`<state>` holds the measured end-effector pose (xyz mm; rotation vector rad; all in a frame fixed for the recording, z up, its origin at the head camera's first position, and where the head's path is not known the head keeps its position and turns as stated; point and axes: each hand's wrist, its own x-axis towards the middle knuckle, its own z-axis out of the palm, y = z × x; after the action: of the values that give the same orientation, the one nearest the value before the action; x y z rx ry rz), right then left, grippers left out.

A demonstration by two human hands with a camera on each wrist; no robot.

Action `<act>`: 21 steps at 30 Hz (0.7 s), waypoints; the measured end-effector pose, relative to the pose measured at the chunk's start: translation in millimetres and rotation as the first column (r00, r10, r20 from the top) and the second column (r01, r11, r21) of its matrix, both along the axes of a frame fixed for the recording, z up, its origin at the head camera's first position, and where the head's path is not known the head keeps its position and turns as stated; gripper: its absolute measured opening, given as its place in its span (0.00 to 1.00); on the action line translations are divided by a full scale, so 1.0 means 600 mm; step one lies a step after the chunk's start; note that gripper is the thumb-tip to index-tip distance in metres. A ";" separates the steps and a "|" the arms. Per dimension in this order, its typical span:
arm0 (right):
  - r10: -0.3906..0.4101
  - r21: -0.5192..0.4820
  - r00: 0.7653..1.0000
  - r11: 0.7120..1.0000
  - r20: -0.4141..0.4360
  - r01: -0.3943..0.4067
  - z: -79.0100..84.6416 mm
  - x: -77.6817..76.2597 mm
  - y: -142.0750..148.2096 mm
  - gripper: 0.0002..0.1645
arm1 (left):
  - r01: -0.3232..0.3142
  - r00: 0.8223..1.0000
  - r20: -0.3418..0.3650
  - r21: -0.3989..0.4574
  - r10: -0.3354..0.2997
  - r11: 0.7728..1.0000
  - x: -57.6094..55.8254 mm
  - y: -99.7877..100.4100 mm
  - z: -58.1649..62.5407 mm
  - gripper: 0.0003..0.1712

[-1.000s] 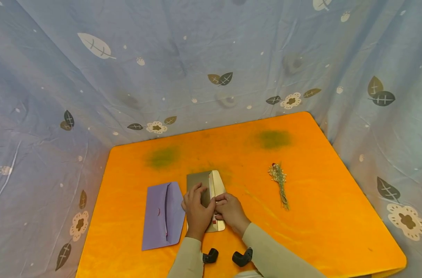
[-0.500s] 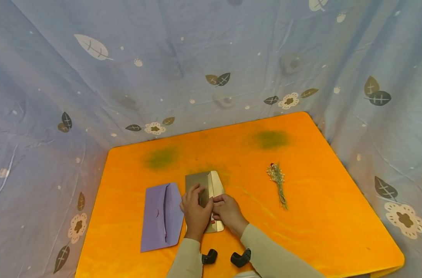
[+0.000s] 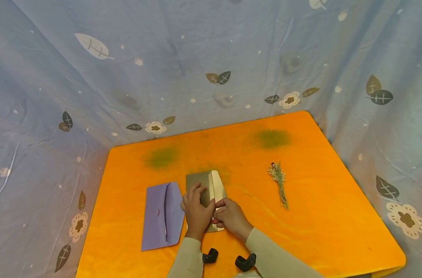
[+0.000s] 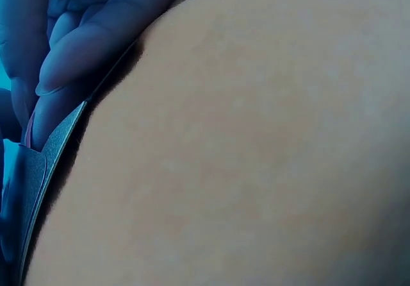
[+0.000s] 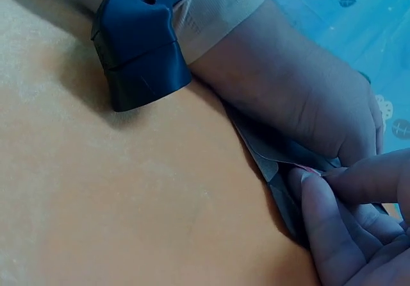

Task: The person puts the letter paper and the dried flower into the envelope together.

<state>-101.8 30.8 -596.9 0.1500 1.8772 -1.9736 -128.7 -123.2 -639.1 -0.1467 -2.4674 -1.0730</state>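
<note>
A gold envelope [image 3: 197, 178] lies with its pale flap [image 3: 218, 183] unfolded to the right. My left hand [image 3: 197, 210] rests on the envelope's body, fingers bent and spread, the thumb beside the opening. At the opening my right hand [image 3: 232, 218] pinches a thin piece of paper with a red part [image 3: 214, 221]. In the right wrist view, its pinkish edge [image 5: 311, 169] shows between my right thumb and finger, at the envelope's pocket. The rest of the paper is hidden by the fingers and envelope. In the left wrist view, right-hand fingers [image 4: 96, 36] reach into the pocket.
A purple envelope [image 3: 153, 224] with its flap unfolded lies just left of the gold one. To the right is a small dried flower bunch [image 3: 278, 181]. All lie on an orange-covered table [image 3: 329, 216], with a patterned blue curtain [image 3: 183, 46] around it. Black devices [image 3: 245, 262] sit at both wrists.
My right hand has shifted slightly toward me along the opening, and its fingers now partly cover the red part. The left hand stays in place on the gold envelope.
</note>
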 end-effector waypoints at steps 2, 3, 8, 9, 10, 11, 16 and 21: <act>0.003 0.001 1.000 1.000 0.003 -0.003 0.000 -0.001 -0.003 0.15 | 0.001 1.000 -0.011 -0.006 -0.001 1.000 0.000 -0.001 0.000 0.29; 0.004 -0.001 1.000 1.000 0.006 -0.004 0.000 -0.002 -0.005 0.15 | 0.003 1.000 -0.017 -0.009 -0.003 1.000 0.000 -0.001 0.001 0.29; 0.006 -0.014 1.000 1.000 0.023 -0.006 -0.003 -0.002 -0.006 0.15 | 0.008 1.000 -0.026 -0.011 -0.008 1.000 0.001 -0.002 0.001 0.29; 0.006 -0.016 1.000 1.000 0.027 -0.006 -0.004 -0.002 -0.004 0.15 | 0.008 1.000 -0.022 -0.010 -0.008 1.000 0.001 -0.001 0.000 0.29; 0.004 -0.017 0.999 1.000 0.032 -0.004 -0.005 -0.001 -0.001 0.16 | 0.009 1.000 -0.012 -0.008 -0.009 1.000 0.001 -0.001 -0.001 0.28; 0.002 -0.020 0.999 1.000 0.038 -0.001 -0.005 -0.001 0.003 0.16 | 0.010 1.000 -0.004 -0.006 -0.010 1.000 0.001 0.001 -0.001 0.28; -0.017 -0.039 0.999 0.999 0.044 0.019 -0.003 -0.002 0.031 0.17 | 0.019 0.999 0.036 -0.013 -0.018 1.000 0.001 0.003 -0.001 0.28; -0.077 -0.050 0.996 0.996 0.045 0.079 0.006 -0.010 0.070 0.15 | 0.028 0.999 0.030 -0.023 -0.027 0.999 0.000 0.000 -0.001 0.28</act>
<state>-107.5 72.8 -593.2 0.2524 1.8177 -2.0514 -128.8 -122.9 -640.0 -0.1735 -2.5119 -1.0651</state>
